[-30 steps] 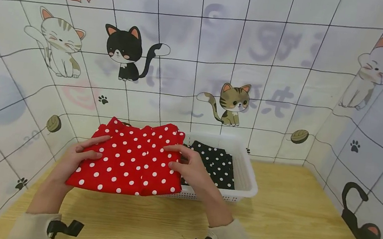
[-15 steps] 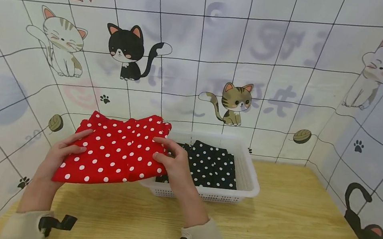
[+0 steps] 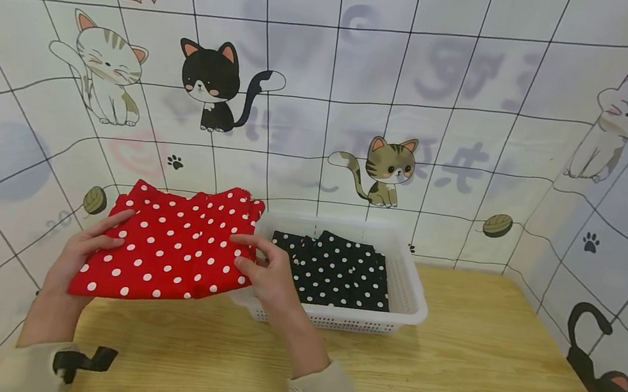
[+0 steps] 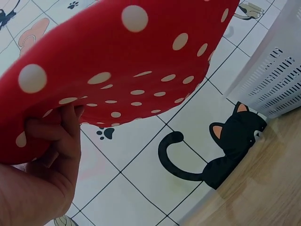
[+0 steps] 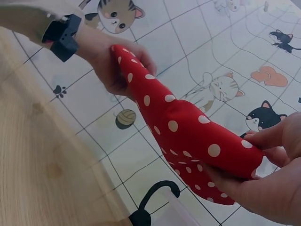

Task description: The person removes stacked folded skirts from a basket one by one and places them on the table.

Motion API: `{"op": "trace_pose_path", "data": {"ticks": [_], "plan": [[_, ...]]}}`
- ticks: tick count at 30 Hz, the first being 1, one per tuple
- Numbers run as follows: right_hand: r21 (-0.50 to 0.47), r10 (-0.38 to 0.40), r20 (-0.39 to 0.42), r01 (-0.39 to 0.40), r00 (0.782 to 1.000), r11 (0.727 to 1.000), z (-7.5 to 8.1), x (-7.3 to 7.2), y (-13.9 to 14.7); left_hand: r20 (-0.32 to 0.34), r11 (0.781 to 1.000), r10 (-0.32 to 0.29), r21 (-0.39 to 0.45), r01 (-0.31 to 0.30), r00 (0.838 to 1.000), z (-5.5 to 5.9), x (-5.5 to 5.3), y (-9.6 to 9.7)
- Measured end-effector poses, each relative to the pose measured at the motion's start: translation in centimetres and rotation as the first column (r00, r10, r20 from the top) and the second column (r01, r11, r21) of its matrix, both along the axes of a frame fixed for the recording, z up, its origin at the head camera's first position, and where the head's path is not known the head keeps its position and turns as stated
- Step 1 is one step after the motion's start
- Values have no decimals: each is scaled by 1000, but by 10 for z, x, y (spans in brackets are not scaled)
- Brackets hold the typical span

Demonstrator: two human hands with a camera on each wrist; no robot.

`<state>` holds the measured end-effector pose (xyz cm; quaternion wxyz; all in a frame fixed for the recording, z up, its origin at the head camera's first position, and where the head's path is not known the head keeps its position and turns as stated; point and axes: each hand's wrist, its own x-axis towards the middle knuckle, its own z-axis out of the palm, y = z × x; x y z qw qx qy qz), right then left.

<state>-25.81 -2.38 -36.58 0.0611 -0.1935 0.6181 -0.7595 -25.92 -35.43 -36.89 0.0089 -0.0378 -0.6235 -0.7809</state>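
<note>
A folded red cloth with white polka dots (image 3: 164, 246) is held up by both hands above the left part of the table. My left hand (image 3: 70, 256) grips its left edge; in the left wrist view the fingers of the left hand (image 4: 56, 150) curl against the cloth (image 4: 136, 70). At the right edge, my right hand (image 3: 268, 276) pinches the cloth between thumb and fingers. The right wrist view shows the right hand (image 5: 268, 174) around one end of the cloth (image 5: 188, 127). Whether it is a garment cannot be told.
Behind and right of the right hand stands a white plastic basket (image 3: 409, 288) with perforated sides. Folded black cloth with white dots (image 3: 339, 272) lies in it. The wooden table (image 3: 445, 372) meets walls (image 3: 308, 56) covered with a cat-and-grid print.
Both hands have carried the red polka-dot cloth leftward, away from in front of the basket. More of the basket and the black dotted cloth now shows.
</note>
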Motion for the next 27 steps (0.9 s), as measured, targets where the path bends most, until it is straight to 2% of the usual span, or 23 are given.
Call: {"op": "trace_pose_path", "data": {"ticks": [4, 7, 11, 17, 27], "plan": [[45, 49, -21, -48, 999, 998, -2, 2, -6, -16, 996, -45, 72, 46, 999, -1, 3, -5], [45, 106, -35, -104, 994, 994, -2, 4, -10, -30, 985, -81, 148, 85, 996, -2, 5, -10], [26, 155, -47, -154, 987, 988, -4, 6, -14, -37, 971, -90, 221, 96, 995, -3, 5, -15], [24, 129, -56, -128, 990, 991, -9, 6, -24, -39, 955, -86, 280, 94, 996, -6, 6, -22], [21, 134, -28, -134, 991, 991, -16, 12, -37, 8, 929, -87, 361, 78, 996, -12, 10, -35]]}}
